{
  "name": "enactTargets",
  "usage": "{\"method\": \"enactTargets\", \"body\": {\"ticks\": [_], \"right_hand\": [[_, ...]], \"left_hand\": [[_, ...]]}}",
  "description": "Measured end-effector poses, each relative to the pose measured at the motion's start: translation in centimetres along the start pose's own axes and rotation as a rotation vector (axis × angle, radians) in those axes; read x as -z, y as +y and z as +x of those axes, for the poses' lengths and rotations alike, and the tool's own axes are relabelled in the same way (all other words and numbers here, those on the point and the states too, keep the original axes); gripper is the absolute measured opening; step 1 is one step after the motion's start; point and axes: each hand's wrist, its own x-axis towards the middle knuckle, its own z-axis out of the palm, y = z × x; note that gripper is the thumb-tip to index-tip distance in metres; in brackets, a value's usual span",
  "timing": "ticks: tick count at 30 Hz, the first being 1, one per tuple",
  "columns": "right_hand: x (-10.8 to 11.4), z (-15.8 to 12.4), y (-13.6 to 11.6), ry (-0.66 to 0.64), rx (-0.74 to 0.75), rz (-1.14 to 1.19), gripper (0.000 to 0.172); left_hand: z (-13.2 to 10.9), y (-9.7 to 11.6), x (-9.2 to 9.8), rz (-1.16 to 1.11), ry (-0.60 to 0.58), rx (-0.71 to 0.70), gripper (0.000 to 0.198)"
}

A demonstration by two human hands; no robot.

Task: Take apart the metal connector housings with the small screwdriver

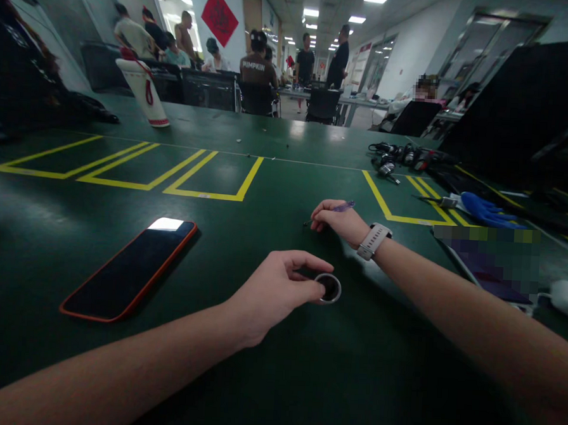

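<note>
My left hand [280, 288] pinches a small round silver-rimmed container [334, 291] between thumb and fingers. Its inside looks dark, and its depth and contents cannot be made out. Farther out and to the right, my right hand [331, 216] is closed around a slim purple pen-like tool [345, 206]. The tool's purple end sticks out above the hand; a small dark tip or speck shows at the fingertips, close to the table. A light watch band circles my right wrist. The two hands are apart, both over the dark green table [256, 376].
A phone with an orange case [131, 268] lies at left. Yellow tape outlines [203, 195] mark the table. Black cabled devices [394, 156], a blue-handled brush-like thing [484, 207], a tablet-like device [493, 265] and a white object [567, 298] lie at right. A white cylindrical container [145, 91] stands at back.
</note>
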Motion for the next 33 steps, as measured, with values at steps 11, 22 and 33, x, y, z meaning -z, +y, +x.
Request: {"method": "enactTargets", "body": {"ticks": [11, 22, 33], "right_hand": [[-0.1, -0.4, -0.9, -0.109, -0.213, 0.141, 0.011], [1.7, -10.2, -1.8, -0.017, 0.279, 0.440, 0.009], [-0.2, -12.7, -2.7, 0.117, 0.786, -0.494, 0.013]], "left_hand": [[0.1, 0.6, 0.4, -0.123, 0.069, -0.016, 0.029], [0.6, 0.4, 0.5, -0.250, 0.125, -0.110, 0.013], [0.2, 0.3, -0.2, -0.175, 0.158, -0.189, 0.020]]}}
